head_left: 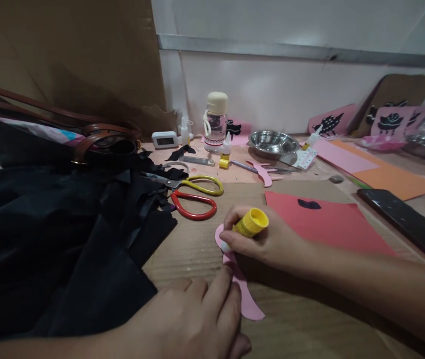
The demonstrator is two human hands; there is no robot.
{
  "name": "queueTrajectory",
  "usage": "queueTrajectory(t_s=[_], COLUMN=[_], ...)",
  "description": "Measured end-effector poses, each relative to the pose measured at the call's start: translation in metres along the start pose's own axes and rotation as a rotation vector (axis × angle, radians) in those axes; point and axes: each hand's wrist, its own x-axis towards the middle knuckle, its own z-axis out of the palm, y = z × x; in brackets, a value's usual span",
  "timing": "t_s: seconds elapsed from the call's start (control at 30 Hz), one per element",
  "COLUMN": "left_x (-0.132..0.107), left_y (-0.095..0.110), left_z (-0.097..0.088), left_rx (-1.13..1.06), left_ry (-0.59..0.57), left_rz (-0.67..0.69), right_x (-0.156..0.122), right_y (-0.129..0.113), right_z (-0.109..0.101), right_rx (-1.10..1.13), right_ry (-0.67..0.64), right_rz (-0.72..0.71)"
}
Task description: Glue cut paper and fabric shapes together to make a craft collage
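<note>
Left hand (201, 316) sits closest: grasp released, fingertips pressing on pink paper strip (250, 303). Right hand (272, 245) grasps 1 yellow glue stick (249, 224) between thumb and fingers, tilted, white end down at the strip's far end. Strip lies on cardboard (295, 319), partly under the 2 hands. Next out: black cloth (81, 254) to the left, 1 pair of scissors (175, 184) beyond, handles spread. Right side: red sheet (324, 227) with 1 black scrap (309, 203) on it, then phone (403, 222). Further back: metal bowl (274, 144), bottle (217, 127).
</note>
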Motion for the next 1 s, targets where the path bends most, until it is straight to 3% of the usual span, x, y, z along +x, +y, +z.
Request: queueTrajectory(t_s=[0.13, 0.27, 0.4, 0.63, 0.77, 0.87, 1.0], left_x=[0.003, 0.005, 0.003, 0.002, 0.003, 0.002, 0.001], left_y=[0.0, -0.001, 0.001, 0.001, 0.001, 0.003, 0.004], left_z=[-0.003, -0.004, 0.001, 0.007, 0.007, 0.008, 0.006], left_rx=[-0.025, -0.016, 0.003, -0.04, -0.021, -0.019, -0.041], left_ry=[0.001, -0.034, -0.012, -0.017, -0.009, -0.023, -0.028], left_rz=[-0.019, 0.012, 0.024, 0.01, 0.011, 0.018, -0.005], right_x=[0.01, 0.017, 0.009, 0.004, 0.009, 0.013, 0.012], right_y=[0.005, 0.007, 0.001, 0.004, 0.01, 0.011, 0.005], right_z=[0.006, -0.003, -0.011, 0.003, 0.007, 0.004, -0.004], right_rx=[-0.054, -0.21, -0.145, -0.146, -0.173, -0.238, -0.155], right_ry=[-0.006, 0.134, 0.23, 0.003, -0.032, 0.044, 0.184], right_rz=[0.0, -0.118, -0.186, -0.019, -0.052, -0.102, -0.118])
